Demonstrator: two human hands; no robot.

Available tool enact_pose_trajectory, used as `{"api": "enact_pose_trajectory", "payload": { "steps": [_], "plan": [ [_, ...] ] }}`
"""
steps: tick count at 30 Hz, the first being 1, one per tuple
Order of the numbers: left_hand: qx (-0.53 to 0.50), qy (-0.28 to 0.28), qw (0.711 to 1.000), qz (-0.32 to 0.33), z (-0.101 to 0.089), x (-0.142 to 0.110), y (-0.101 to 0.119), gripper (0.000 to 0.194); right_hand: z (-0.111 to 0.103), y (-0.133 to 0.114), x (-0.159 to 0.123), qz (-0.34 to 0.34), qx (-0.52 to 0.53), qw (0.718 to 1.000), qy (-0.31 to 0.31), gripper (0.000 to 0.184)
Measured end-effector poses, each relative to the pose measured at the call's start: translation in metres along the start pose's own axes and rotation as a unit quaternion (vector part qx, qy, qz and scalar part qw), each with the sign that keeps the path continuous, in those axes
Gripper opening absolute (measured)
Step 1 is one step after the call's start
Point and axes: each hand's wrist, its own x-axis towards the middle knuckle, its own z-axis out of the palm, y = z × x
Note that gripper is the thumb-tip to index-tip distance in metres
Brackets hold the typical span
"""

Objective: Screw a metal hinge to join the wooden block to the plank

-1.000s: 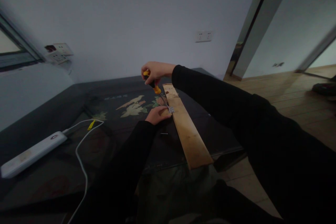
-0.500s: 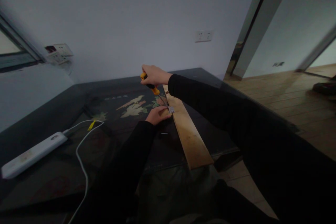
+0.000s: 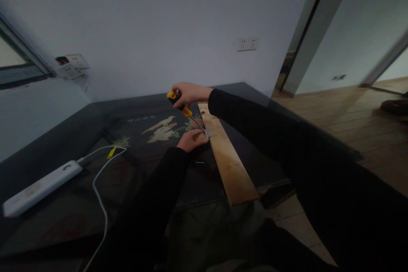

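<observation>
My right hand [image 3: 190, 93] is closed round the yellow and black handle of a screwdriver [image 3: 185, 110]. The screwdriver slants down to the right, its tip at a small silver metal hinge [image 3: 208, 133]. That hinge lies at the left edge of a long wooden board [image 3: 230, 162]. My left hand [image 3: 190, 140] pinches the hinge against the board's edge, its fingertips partly hidden. A thin metal pin or screw [image 3: 199, 162] lies on the dark table just below my left hand.
The dark table [image 3: 261, 153] has a painted bird and flowers. A white power strip [image 3: 43, 189] lies at the left, its white cable [image 3: 99, 199] looping towards me with a yellow tag [image 3: 111, 152]. The board's near end overhangs the table's front edge. A wall with sockets [image 3: 247, 44] stands behind.
The screwdriver handle has tilted slightly more to the left, and my right hand has shifted its grip a little downward. My left hand, the hinge and the board look unmoved.
</observation>
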Motion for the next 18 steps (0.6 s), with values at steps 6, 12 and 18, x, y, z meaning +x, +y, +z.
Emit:
{"api": "enact_pose_trajectory", "payload": {
  "steps": [6, 12, 18],
  "plan": [
    [0.003, -0.004, 1.000, -0.001, 0.002, 0.001, -0.002, 0.049, 0.015, 0.007, 0.005, -0.049, -0.072, 0.991, 0.102, 0.035],
    [0.007, -0.003, 1.000, -0.008, 0.000, 0.000, 0.002, 0.048, 0.015, 0.013, 0.006, -0.117, -0.034, 0.988, 0.090, 0.028],
    [0.001, 0.006, 1.000, -0.004, 0.001, -0.001, 0.001, 0.049, 0.006, 0.001, -0.011, -0.004, 0.186, 0.982, -0.017, 0.017]
  ]
}}
